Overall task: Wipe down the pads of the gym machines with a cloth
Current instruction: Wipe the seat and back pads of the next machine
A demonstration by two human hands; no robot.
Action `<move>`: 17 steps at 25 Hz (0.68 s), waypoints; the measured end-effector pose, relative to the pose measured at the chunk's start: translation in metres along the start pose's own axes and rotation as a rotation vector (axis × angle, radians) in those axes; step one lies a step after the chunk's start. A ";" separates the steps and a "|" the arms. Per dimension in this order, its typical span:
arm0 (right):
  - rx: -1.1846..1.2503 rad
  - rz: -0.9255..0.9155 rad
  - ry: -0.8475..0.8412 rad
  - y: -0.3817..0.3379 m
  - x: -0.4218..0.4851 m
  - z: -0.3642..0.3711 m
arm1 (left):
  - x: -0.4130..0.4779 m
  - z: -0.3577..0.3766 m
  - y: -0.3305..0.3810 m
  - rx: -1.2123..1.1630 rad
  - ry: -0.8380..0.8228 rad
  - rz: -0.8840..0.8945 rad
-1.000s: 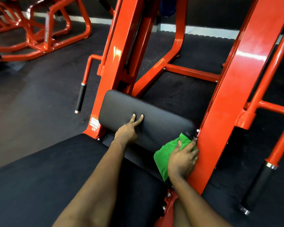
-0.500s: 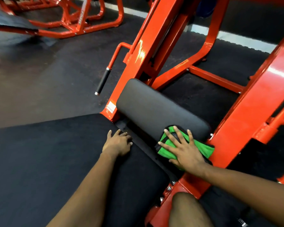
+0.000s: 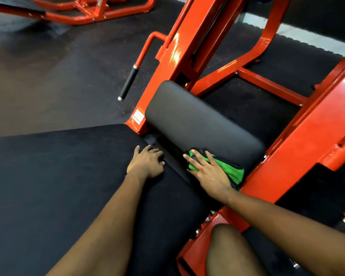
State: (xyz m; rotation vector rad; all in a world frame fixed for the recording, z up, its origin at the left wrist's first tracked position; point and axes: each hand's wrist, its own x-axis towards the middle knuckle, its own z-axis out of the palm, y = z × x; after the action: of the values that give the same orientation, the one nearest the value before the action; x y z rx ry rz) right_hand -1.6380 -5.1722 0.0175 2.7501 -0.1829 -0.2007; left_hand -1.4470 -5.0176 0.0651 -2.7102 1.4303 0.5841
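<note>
Green cloth (image 3: 234,171): bunched under my right hand (image 3: 209,175), lying against the near lower edge of the small black pad (image 3: 203,124), at the end that meets the orange frame (image 3: 307,140). My right hand lies flat on the cloth, fingers straight and spread, pressing rather than gripping; green fabric shows between the fingers and past them toward the frame. The small pad rises ahead of both hands, tilted away from me, smooth and dark. My left hand (image 3: 147,164) rests, just left of the right, on the far edge of the large black pad (image 3: 68,176), its fingers loosely bent with nothing held; a narrow gap separates the two pads between my hands. Beyond my left hand, a white label (image 3: 137,116) sits on the frame's foot, and above it hangs a handle with a black grip (image 3: 128,82). My knee (image 3: 227,250) shows below my right forearm, beside the frame. Dark rubber floor (image 3: 48,76) surrounds the machine; a second orange machine (image 3: 92,10) stands far off, ahead and to the left.
</note>
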 end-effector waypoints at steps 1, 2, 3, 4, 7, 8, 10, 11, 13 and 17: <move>0.015 0.012 0.029 0.001 -0.020 0.008 | -0.001 0.000 0.000 0.002 -0.006 0.005; 0.021 0.020 0.072 0.004 -0.038 0.017 | -0.001 0.001 0.000 0.009 -0.012 0.009; 0.025 0.029 0.120 0.009 -0.056 0.023 | -0.001 0.000 0.000 0.014 -0.017 0.009; 0.034 0.042 0.148 0.013 -0.070 0.028 | 0.000 -0.001 0.000 0.021 -0.023 0.009; 0.163 0.149 0.209 0.013 -0.103 0.027 | -0.002 -0.002 0.001 0.044 -0.026 0.010; 0.226 0.194 0.260 0.013 -0.111 0.023 | -0.002 -0.002 0.001 0.047 -0.031 0.012; 0.404 0.390 0.457 0.020 -0.115 0.019 | -0.001 -0.001 0.001 0.046 -0.029 0.013; 0.525 0.598 0.582 0.027 -0.112 0.019 | 0.000 0.000 0.001 0.043 -0.025 0.012; 0.863 1.097 0.832 0.038 -0.092 0.017 | 0.002 0.001 0.002 0.044 -0.023 0.007; 1.252 1.536 0.922 -0.016 -0.036 -0.006 | 0.003 0.001 0.003 0.042 -0.011 0.013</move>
State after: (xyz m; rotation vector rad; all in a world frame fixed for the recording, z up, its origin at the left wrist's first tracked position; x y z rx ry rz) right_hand -1.6712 -5.1500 0.0208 2.1710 -2.4749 1.9756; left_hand -1.4480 -5.0211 0.0640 -2.6640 1.4413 0.5617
